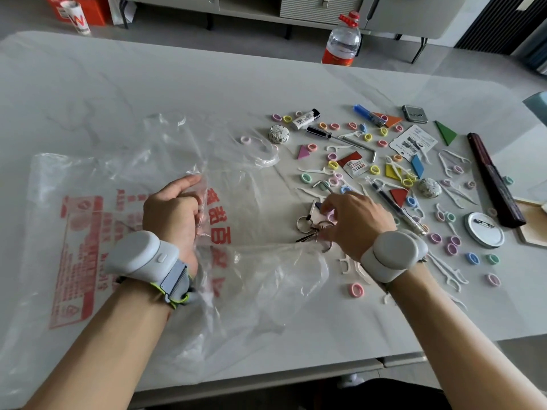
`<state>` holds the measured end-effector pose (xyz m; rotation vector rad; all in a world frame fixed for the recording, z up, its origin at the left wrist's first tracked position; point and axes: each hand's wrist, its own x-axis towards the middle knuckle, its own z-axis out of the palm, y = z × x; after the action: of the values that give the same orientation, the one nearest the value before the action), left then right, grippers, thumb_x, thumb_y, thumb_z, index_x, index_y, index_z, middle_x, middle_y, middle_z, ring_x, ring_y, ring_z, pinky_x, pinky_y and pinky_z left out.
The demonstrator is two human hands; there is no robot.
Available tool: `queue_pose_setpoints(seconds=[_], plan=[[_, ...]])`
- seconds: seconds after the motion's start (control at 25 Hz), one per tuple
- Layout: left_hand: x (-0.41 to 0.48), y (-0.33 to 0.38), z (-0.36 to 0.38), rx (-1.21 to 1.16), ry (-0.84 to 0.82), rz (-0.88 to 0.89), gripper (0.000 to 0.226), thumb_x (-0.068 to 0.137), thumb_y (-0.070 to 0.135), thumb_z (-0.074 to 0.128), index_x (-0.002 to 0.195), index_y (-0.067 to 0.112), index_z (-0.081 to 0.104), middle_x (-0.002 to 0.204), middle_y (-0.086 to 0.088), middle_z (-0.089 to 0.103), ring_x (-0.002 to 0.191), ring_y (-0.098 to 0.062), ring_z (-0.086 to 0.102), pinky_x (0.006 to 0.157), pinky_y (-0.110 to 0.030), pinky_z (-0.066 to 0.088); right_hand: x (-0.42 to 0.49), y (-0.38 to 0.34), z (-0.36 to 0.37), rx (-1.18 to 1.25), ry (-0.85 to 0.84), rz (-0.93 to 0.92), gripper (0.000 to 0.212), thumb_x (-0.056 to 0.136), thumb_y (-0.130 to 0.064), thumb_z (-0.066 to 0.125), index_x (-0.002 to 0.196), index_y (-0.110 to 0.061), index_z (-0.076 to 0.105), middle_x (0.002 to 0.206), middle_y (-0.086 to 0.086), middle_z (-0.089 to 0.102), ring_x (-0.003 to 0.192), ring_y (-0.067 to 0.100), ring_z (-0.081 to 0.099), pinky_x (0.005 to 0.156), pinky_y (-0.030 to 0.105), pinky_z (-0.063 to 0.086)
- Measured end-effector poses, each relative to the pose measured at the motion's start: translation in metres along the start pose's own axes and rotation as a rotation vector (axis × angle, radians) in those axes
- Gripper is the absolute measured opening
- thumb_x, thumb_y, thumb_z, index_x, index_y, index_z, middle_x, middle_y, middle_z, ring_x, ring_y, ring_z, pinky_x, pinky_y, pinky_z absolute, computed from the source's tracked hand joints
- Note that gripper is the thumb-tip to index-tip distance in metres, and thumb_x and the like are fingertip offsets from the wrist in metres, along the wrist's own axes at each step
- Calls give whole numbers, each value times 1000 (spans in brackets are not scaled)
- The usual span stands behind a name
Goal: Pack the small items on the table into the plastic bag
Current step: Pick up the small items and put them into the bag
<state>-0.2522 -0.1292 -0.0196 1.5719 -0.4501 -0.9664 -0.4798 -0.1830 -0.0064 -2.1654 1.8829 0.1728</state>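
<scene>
Both forearms reach in over the table's near edge. Left hand is fisted, fingers curled round a bunched fold of the plastic bag, which lies across the table's left half. Right hand is palm down, fingers bent over the key ring; cannot tell if they pinch it.

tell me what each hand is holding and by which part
The left hand grips the plastic bag by a bunched fold of its film. The right hand is curled over the key rings; a hold cannot be told.
</scene>
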Motion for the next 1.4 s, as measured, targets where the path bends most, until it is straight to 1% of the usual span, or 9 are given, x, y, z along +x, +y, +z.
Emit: queue_pose_setpoints(seconds=[0.32, 0.48, 0.68, 0.84, 0.96, 1.04, 1.16, 1.24, 1.4], plan=[[0, -3, 2, 32, 5, 15, 60, 68, -13, 38, 110, 15, 70, 64, -6, 51, 39, -11, 37, 39, -18, 28, 3, -2, 13, 38, -86, -99, 23, 78, -31, 72, 93, -22, 57, 101, -5, 47, 88, 19, 48, 69, 30, 39], [-5, 3, 3, 43, 18, 21, 57, 72, -14, 37, 107, 18, 68, 64, -7, 47, 36, -5, 36, 39, -15, 29, 9, -12, 27, 98, 35, -188, 21, 88, -25, 62, 100, -14, 49, 100, 0, 49, 83, 18, 44, 67, 26, 29], [-2, 2, -2, 23, -16, 6, 55, 73, -15, 37, 104, 17, 68, 63, -5, 45, 36, -8, 37, 39, -15, 29, 13, -40, 18, 536, 105, -216, 12, 88, -18, 61, 87, -21, 49, 83, -3, 66, 70, 14, 56, 63, 28, 40], [5, -2, -7, 16, -48, 8, 55, 70, -12, 39, 101, 21, 71, 62, -4, 48, 47, -21, 40, 42, -20, 31, 19, -71, 19, 867, -152, -233, 23, 85, -9, 65, 91, -27, 53, 84, 3, 72, 64, 13, 60, 62, 28, 47], [9, -3, -11, 32, -50, 28, 52, 57, 0, 43, 86, 32, 71, 55, 0, 49, 52, -22, 40, 52, -26, 33, 23, -97, 24, 622, -477, -286, 38, 88, -11, 64, 123, -4, 53, 110, 17, 67, 82, 16, 57, 75, 23, 48], [9, -1, -13, 51, -31, 30, 52, 57, 1, 43, 86, 34, 70, 52, 4, 49, 52, -18, 40, 56, -28, 34, 19, -110, 30, 749, -651, -373, 50, 86, 1, 60, 134, 7, 44, 112, 22, 66, 90, 15, 57, 80, 18, 50], [7, 2, -14, 34, -16, 9, 57, 68, -11, 40, 95, 30, 68, 55, 3, 47, 47, -13, 37, 52, -26, 32, 20, -115, 32, 855, -722, -468, 49, 89, 13, 50, 136, 11, 38, 123, 34, 56, 115, 33, 57, 97, 39, 50], [7, 5, -14, 19, -19, -11, 58, 72, -13, 39, 103, 27, 67, 62, -1, 48, 43, -11, 38, 45, -22, 32, 27, -106, 29, 941, -648, -368, 41, 91, 15, 44, 132, 11, 44, 129, 37, 50, 116, 45, 55, 85, 30, 54], [8, 8, -15, 60, -13, -7, 53, 73, -11, 42, 97, 29, 67, 64, -4, 50, 43, -11, 41, 44, -20, 35, 31, -78, 21, 732, -325, -246, 18, 89, -3, 58, 97, -15, 68, 100, 15, 72, 67, 7, 63, 50, 7, 45]])
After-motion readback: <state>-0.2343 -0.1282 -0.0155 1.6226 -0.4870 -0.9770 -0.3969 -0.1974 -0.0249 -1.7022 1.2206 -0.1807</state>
